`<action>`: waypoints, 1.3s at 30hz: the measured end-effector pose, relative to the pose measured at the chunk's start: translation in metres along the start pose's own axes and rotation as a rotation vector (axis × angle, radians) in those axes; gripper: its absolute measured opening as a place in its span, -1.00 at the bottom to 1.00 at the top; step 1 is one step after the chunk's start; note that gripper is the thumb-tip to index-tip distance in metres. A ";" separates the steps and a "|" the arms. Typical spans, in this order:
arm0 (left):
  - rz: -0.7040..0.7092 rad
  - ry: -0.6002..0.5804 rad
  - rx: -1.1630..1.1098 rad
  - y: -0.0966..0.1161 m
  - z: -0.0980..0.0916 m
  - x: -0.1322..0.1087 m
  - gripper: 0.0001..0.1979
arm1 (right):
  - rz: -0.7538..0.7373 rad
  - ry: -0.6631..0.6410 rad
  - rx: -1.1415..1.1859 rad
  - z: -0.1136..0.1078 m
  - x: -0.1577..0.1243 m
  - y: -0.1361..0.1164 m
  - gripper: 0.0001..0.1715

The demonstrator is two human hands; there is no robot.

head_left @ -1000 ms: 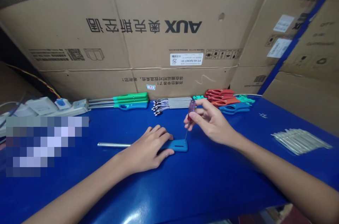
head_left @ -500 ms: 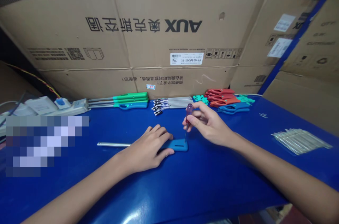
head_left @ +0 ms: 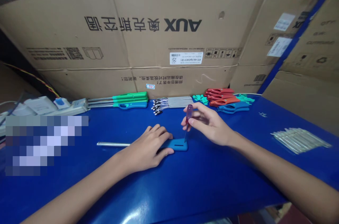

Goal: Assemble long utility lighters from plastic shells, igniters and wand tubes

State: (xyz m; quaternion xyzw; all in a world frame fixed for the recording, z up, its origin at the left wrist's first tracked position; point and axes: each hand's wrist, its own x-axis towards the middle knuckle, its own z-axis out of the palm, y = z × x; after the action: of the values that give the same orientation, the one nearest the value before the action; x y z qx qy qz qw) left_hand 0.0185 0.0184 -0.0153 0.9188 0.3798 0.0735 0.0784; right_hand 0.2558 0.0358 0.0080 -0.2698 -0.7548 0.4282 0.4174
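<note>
A blue lighter (head_left: 178, 145) with a long metal tube (head_left: 112, 144) lies flat on the blue table, its tube pointing left. My left hand (head_left: 150, 146) is closed over the middle of it, fingers on the far side and thumb on the near side. Between the fingers and thumb of my right hand (head_left: 208, 123) is a screwdriver (head_left: 189, 112) with a purple handle, held nearly upright. The screwdriver's tip meets the right end of the blue handle, beyond its dark slot.
Green and blue lighters (head_left: 131, 99), grey tubes with wires (head_left: 180, 102), turquoise parts (head_left: 200, 99) and red, orange and blue shells (head_left: 225, 101) line the cardboard (head_left: 148, 47). Clear-wrapped rods (head_left: 300, 140) lie right. A power strip (head_left: 79, 106) sits at the back left.
My right fingers have shifted slightly around the screwdriver's handle. My left hand and the blue lighter look the same.
</note>
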 end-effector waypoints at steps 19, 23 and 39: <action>0.011 0.021 0.001 -0.002 0.001 -0.002 -0.65 | -0.021 0.089 -0.212 0.005 0.003 -0.001 -0.73; 0.006 0.014 0.003 -0.001 0.000 -0.002 -0.66 | 0.028 0.122 -0.176 0.009 0.003 0.002 -0.62; 0.004 0.018 0.004 0.000 0.000 -0.001 -0.66 | -0.114 0.161 -0.321 0.009 -0.001 0.007 -0.30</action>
State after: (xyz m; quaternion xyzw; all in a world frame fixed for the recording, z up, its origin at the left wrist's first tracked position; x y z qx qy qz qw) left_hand 0.0177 0.0178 -0.0157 0.9189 0.3790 0.0810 0.0733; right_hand 0.2486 0.0348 -0.0006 -0.3231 -0.7916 0.2553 0.4514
